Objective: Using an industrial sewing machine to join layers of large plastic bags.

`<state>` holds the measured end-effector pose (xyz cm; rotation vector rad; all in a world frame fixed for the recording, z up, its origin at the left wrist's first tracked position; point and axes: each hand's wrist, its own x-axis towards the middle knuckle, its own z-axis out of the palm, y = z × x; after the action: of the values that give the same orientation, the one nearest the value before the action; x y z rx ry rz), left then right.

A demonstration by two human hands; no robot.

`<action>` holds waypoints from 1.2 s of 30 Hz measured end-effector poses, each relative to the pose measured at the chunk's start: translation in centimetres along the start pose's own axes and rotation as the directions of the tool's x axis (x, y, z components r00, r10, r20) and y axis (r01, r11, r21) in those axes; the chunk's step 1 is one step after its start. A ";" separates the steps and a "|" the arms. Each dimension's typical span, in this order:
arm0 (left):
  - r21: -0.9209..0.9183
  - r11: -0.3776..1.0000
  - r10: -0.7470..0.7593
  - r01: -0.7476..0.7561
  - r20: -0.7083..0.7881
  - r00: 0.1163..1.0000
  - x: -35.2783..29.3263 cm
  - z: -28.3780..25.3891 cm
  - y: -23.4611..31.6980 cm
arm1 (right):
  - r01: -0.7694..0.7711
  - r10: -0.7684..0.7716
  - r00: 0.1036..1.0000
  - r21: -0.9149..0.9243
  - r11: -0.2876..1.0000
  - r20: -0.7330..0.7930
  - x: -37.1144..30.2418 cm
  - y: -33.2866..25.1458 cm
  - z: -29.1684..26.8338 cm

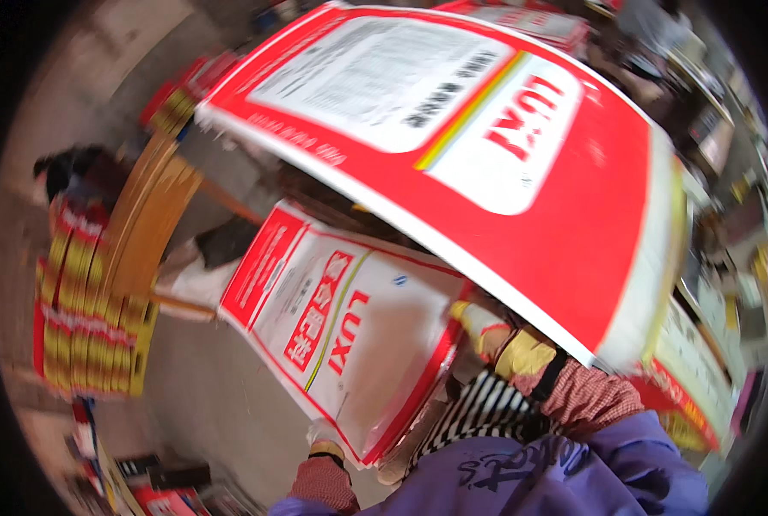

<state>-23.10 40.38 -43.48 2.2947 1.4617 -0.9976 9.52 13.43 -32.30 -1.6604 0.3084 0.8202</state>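
Head view: showed a large red and white printed sack [487, 163], flat and stiff, raised high and tilted across the upper middle and right of the picture, its far edge blurred. Held from beneath by the right hand [496, 340] in a yellow and white work glove, mostly hidden under the sack's lower edge, so cannot tell whether that grip was pressed together or spread. Wore a red checked cuff and a purple sleeve [590, 464] behind that glove. Showed a second red and white sack [341, 335] lower down, slanted from upper left to lower right, just below the raised one and partly overlapped by it. Met at its lower corner by the left hand [325, 443], gloved too, touching the sack's bottom edge near the lower middle of the picture; fingers too blurred to tell whether pinching the edge or only resting against it. Had a striped black and white cloth [479, 408] between the two forearms. Had stacks of red and yellow bundles [87, 318] at the left on the grey floor [203, 396], with brown cardboard sheets [147, 215] leaning just beside them.
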 end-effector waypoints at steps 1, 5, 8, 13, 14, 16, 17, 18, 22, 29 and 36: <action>0.052 0.995 -0.071 0.081 -0.168 0.983 -2.3 -2.4 1.2 | 0.219 -0.147 0.974 -0.567 0.794 0.171 -2.7 -1.8 -1.8; -0.241 0.859 0.227 -0.452 -0.611 0.759 -5.7 -10.6 9.3 | 0.216 -0.035 0.757 -0.199 0.956 0.652 -15.2 -6.2 -7.0; 0.045 0.431 0.525 -0.901 -0.824 0.210 -16.0 -18.7 20.9 | 0.463 -0.271 0.758 -0.197 0.864 0.593 -19.5 -7.4 -12.1; 0.363 -0.245 0.720 -0.899 -0.553 -0.419 -32.5 -21.0 34.7 | 0.650 -0.496 0.757 0.412 0.639 -0.426 -19.8 -6.0 -20.6; 0.416 -0.293 0.760 -0.861 -0.445 -0.474 -35.3 -19.6 37.5 | 0.612 -0.313 0.786 0.598 0.517 -0.533 -19.8 -5.3 -22.6; 0.512 -0.247 0.885 -0.823 -0.227 -0.407 -39.3 -17.4 40.3 | 0.541 -0.148 0.841 0.803 0.250 -0.521 -19.9 -4.3 -24.5; 0.554 -0.169 0.953 -0.815 -0.119 -0.279 -39.5 -16.3 41.4 | 0.541 -0.150 0.841 0.807 0.236 -0.520 -19.8 -3.8 -24.6; 0.533 -0.138 0.947 -0.835 -0.175 -0.268 -39.3 -15.5 42.3 | 0.567 -0.212 0.824 0.759 0.319 -0.526 -20.0 -3.6 -24.8; -0.033 -0.124 0.954 -0.992 -0.279 -0.110 -35.6 -17.1 43.7 | 0.576 -0.325 0.817 0.705 0.413 -0.477 -20.4 -3.7 -25.8; -0.022 -0.098 0.943 -0.995 -0.321 -0.086 -39.1 -21.5 41.5 | 0.593 -0.418 0.805 0.542 0.596 -0.421 -20.4 -8.3 -27.0; 0.173 -0.195 0.906 -0.965 -0.345 -0.245 -41.0 -26.4 40.2 | 0.677 -0.391 0.721 0.458 0.576 -0.572 -21.0 -9.8 -28.3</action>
<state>11.95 6.74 -3.06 2.4116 -0.6571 0.1768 10.19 -15.19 -9.56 -1.1211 0.2909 -0.1553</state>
